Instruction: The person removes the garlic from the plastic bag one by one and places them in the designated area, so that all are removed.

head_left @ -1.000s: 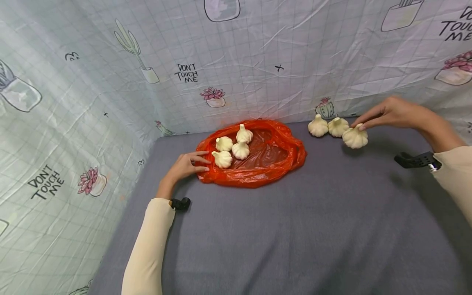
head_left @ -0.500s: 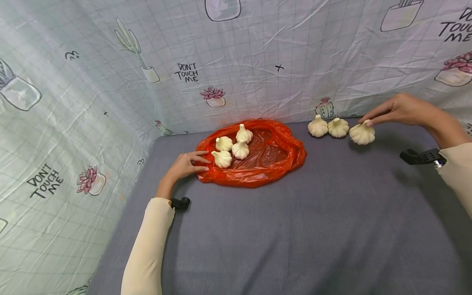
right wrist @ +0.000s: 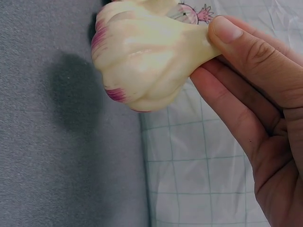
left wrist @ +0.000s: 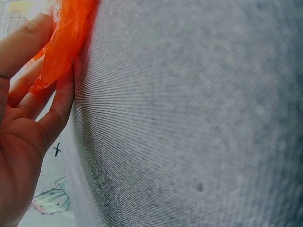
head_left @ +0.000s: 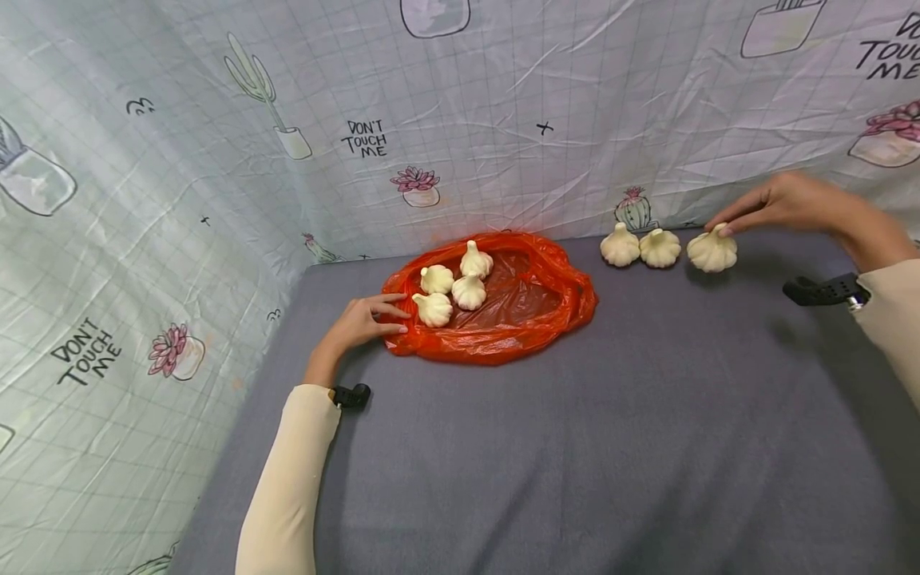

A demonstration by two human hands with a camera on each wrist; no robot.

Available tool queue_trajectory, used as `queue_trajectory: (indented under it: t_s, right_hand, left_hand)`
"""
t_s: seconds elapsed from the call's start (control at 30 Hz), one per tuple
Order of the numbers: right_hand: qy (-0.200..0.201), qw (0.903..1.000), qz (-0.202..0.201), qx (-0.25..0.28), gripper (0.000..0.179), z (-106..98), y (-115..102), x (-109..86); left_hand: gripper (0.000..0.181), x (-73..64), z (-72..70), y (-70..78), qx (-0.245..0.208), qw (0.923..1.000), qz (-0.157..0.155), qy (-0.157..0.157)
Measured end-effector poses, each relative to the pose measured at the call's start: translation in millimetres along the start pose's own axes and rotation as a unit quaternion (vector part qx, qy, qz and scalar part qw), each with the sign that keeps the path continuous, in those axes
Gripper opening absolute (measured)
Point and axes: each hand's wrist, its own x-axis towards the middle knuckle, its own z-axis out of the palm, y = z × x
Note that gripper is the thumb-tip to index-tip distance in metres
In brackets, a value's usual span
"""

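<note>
My right hand (head_left: 794,206) pinches a white garlic bulb (head_left: 711,252) by its stem between thumb and fingers. In the right wrist view, purple streaks mark this bulb, and its shadow falls on the cloth beside it. Two more garlic bulbs (head_left: 640,247) sit close together just to its left. At the left, my left hand (head_left: 355,323) touches the side of a red plastic bag (head_left: 496,351) with spread, nearly straight fingers. The bag's mouth lies wide, its rim rolled down, with several garlic bulbs (head_left: 469,293) grouped in its left half. Orange-red plastic (left wrist: 71,38) covers some left fingertips in the left wrist view.
A dark grey cloth (head_left: 503,463) covers the table. Pale printed sheets with cactus drawings form a back wall (head_left: 496,160) and a left wall (head_left: 129,271) around it. Each wrist wears a black camera mount (head_left: 352,396).
My right hand has carried its garlic bulb a little right and back, widening the gap to the other two. The left hand and the bag stay in place.
</note>
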Motion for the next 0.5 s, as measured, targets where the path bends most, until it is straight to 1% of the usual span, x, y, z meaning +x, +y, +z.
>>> queue_trajectory:
  t_s: [0.1,0.27,0.4,0.5]
  right_hand:
    - [-0.002,1.0,-0.002,-0.009,0.017,-2.0,1.8,4.5]
    - [-0.01,0.9997,0.01,-0.02,0.019,-2.4,6.5,11.8]
    - [-0.017,0.9992,0.023,-0.027,0.02,-0.4,12.9,18.3]
    - [-0.025,0.9984,0.041,-0.029,0.023,0.7,16.3,22.5]
  left_hand:
    - [0.027,-0.7,0.2,0.4,0.001,1.0,0.001,0.0]
    - [0.027,-1.1,0.7,0.7,0.0,1.0,0.001,0.0]
    - [0.027,-1.3,1.1,1.2,-0.001,1.0,0.001,0.0]
    - [0.028,-1.8,0.9,2.4,-0.002,1.0,0.002,-0.001]
